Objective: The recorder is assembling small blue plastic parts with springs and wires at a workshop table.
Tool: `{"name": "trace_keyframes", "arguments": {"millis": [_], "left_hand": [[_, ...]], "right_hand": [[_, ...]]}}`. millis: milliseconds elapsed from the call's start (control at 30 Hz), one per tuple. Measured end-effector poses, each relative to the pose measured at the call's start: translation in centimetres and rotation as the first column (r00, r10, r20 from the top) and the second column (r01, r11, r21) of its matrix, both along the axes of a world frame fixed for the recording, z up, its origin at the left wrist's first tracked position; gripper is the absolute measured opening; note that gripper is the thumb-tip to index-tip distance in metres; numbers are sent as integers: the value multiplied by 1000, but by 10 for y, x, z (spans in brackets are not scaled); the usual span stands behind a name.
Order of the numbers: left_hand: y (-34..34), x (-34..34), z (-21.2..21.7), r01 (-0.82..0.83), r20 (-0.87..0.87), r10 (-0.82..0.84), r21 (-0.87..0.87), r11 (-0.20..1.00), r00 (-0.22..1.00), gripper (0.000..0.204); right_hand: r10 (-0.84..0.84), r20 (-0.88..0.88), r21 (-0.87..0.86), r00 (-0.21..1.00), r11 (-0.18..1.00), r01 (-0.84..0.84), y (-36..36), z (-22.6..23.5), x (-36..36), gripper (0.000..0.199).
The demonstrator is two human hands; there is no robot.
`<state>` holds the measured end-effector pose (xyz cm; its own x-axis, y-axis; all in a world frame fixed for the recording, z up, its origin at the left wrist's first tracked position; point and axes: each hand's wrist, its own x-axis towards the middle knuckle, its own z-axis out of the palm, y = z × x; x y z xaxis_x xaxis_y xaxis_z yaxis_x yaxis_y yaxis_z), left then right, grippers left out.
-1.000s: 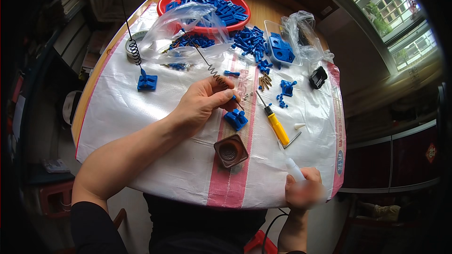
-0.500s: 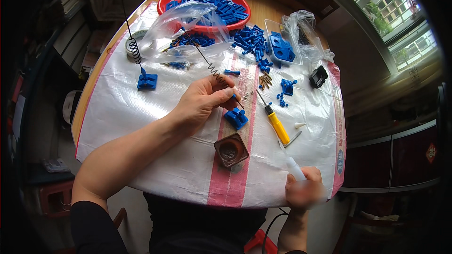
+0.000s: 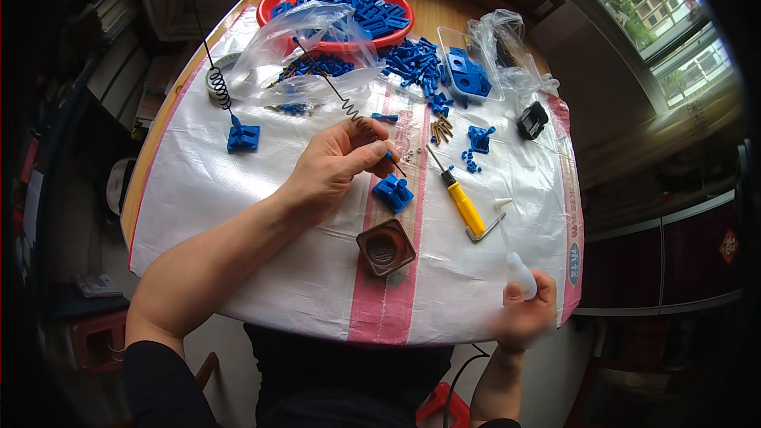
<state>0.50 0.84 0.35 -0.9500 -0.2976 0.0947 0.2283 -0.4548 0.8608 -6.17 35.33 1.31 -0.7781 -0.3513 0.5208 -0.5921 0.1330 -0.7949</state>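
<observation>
Gripping white bottle (image 3: 520,273) at table edge (image 3: 444,337)

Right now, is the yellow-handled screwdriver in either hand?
No: the yellow-handled screwdriver lies on the white sheet, apart from both the left hand and right hand.

Your table cover (image 3: 238,214): white weave, pink stripes | basin (image 3: 273,8): red | small parts (image 3: 412,63): blue | screwdriver (image 3: 462,204): yellow handle, black collar | square dish (image 3: 385,247): brown | bottle (image 3: 521,274) in your right hand (image 3: 523,321): seemingly white, blurred | spring wire (image 3: 349,107): dark
</observation>
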Motion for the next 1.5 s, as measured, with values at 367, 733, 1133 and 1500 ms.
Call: {"name": "trace_keyframes", "arguments": {"millis": [367, 733, 1133, 1500], "left_hand": [[1, 2, 11, -43, -9, 42, -140, 989, 999, 17], [1, 1, 12, -66, -49, 56, -234, 970, 997, 16], [2, 2, 20, -78, -90, 51, -331, 940, 995, 13], [2, 1, 26, -74, -87, 44, -386, 920, 995, 13]], "right_hand": [[346, 761, -466, 548, 880, 93, 24, 16, -64, 25], [468, 810, -523, 354, 849, 74, 20, 15, -112, 33], [96, 725, -162, 682, 986, 32, -11, 17, -127, 45], [-199, 420, 217, 886, 969, 114, -22, 9, -140, 43]]}}
